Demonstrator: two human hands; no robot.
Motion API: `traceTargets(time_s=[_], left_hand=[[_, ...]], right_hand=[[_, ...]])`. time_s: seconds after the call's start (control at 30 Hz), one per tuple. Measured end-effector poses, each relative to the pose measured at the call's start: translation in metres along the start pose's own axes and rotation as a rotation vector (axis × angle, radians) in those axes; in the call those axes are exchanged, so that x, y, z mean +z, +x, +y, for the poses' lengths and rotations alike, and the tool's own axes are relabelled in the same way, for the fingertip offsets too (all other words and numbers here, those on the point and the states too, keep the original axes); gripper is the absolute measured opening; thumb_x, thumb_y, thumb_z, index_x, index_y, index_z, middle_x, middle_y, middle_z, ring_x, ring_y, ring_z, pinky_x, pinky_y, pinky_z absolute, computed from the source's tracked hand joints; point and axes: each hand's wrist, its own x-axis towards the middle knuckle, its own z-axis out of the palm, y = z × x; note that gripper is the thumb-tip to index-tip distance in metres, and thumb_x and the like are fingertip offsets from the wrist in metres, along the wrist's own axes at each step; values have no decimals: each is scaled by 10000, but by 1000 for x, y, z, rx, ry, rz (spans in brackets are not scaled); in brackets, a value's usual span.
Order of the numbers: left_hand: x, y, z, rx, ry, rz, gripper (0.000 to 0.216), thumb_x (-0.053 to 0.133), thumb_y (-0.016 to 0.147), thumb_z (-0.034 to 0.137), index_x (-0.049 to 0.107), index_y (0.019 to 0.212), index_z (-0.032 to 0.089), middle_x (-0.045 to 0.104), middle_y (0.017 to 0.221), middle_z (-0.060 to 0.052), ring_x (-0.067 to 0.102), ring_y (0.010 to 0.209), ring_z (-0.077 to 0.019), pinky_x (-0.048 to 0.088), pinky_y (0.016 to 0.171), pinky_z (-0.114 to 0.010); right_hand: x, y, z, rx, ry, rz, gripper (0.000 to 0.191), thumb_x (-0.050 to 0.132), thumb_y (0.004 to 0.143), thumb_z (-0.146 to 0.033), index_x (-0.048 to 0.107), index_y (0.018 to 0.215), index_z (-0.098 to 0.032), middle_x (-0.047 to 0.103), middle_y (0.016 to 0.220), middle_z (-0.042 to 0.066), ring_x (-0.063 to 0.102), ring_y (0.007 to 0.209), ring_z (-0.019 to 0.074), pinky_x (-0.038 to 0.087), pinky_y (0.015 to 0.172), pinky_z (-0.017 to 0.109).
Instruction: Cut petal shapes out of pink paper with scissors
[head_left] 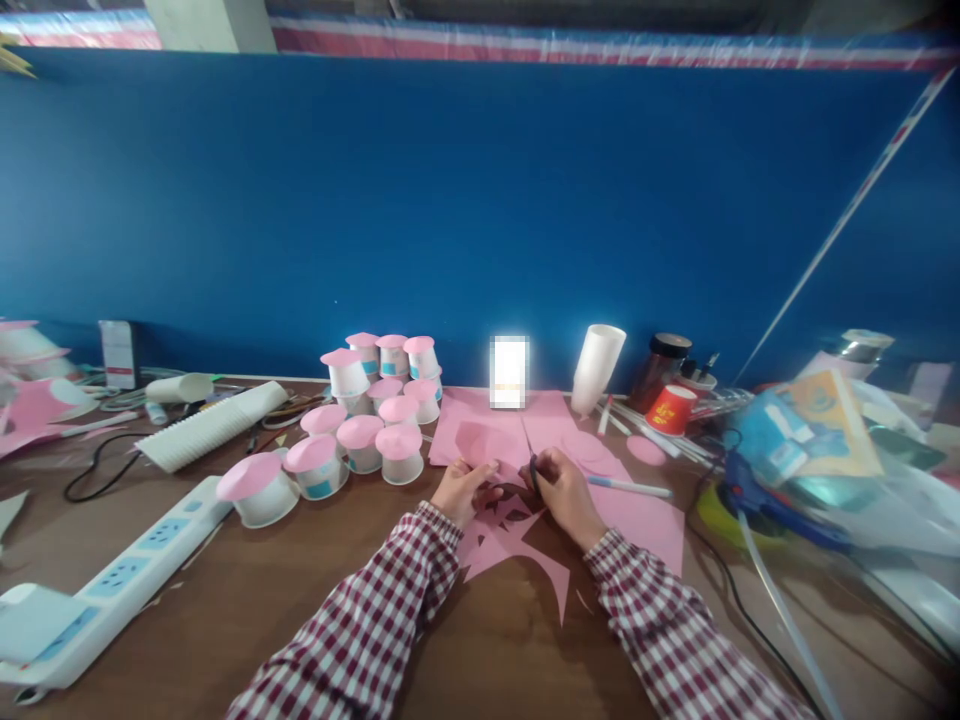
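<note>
- Head view: a blue wall [450, 200] stood behind a brown table [495, 665].
- Pink sheets [664, 530] lay across the table's middle, with jagged scraps [541, 575] at their near side.
- White cups [257, 505], topped with pink discs [251, 475], were grouped left of the sheets.
- The left hand [459, 492] pinched a pink piece [484, 445] over the sheets. The right hand [564, 495] gripped scissors [534, 472] by their dark handles, close beside that piece.
- The step in hand appeared to be cutting the piece; another snip would have called for a steady left pinch, with the edge turned towards the blades.
- A red cup [670, 410] at right bore yellowish characters, too small to read.
- A bright screen [510, 372] was pixelated.
- Blue labels [320, 490] on some white cups showed no legible words.
</note>
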Motion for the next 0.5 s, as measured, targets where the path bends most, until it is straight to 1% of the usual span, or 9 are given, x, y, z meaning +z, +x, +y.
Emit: traceTargets(time_s=[0.07, 0.13, 0.2, 0.3, 0.4, 0.5], left_hand=[[1, 0, 0, 1, 0, 14, 240, 806, 550, 234, 623, 615, 93, 588, 536, -5, 532, 450, -68, 483, 436, -168], [1, 0, 0, -1, -6, 13, 247, 811, 537, 230, 614, 591, 91, 580, 524, -3, 529, 446, -69, 471, 431, -169], [1, 0, 0, 10, -15, 4, 238, 805, 546, 229, 620, 610, 93, 604, 551, -17, 550, 473, -82, 465, 441, -174], [1, -1, 0, 8, -34, -9, 221, 784, 584, 240, 631, 652, 96, 630, 578, -39, 578, 512, -107, 463, 472, -198], [0, -4, 1, -26, -75, -94, 220, 763, 614, 240, 643, 720, 90, 641, 610, -55, 602, 552, -134, 479, 531, -238], [0, -6, 2, -46, -102, -212, 250, 750, 631, 237, 648, 798, 81, 652, 660, -71, 612, 569, -148, 481, 550, -260]], right_hand=[[0, 0, 0, 16, 1, 8, 310, 622, 749, -459, 447, 690, -210, 541, 580, -27, 525, 541, 141, 415, 496, 241], [1, -1, -1, 68, 37, -11, 330, 625, 732, -484, 439, 684, -216, 542, 542, -33, 517, 488, 137, 399, 445, 236], [2, -3, -2, 134, 106, -52, 339, 626, 719, -497, 432, 678, -221, 541, 506, -39, 506, 435, 130, 371, 388, 223], [5, -6, -9, 219, 254, -155, 324, 634, 712, -476, 436, 691, -219, 556, 498, -46, 482, 382, 106, 327, 331, 195], [8, -8, -20, 288, 405, -282, 330, 677, 683, -432, 432, 715, -213, 569, 521, -55, 494, 389, 95, 325, 316, 173], [9, -10, -26, 328, 469, -381, 361, 719, 639, -411, 429, 709, -207, 559, 519, -66, 502, 396, 91, 328, 302, 160]])
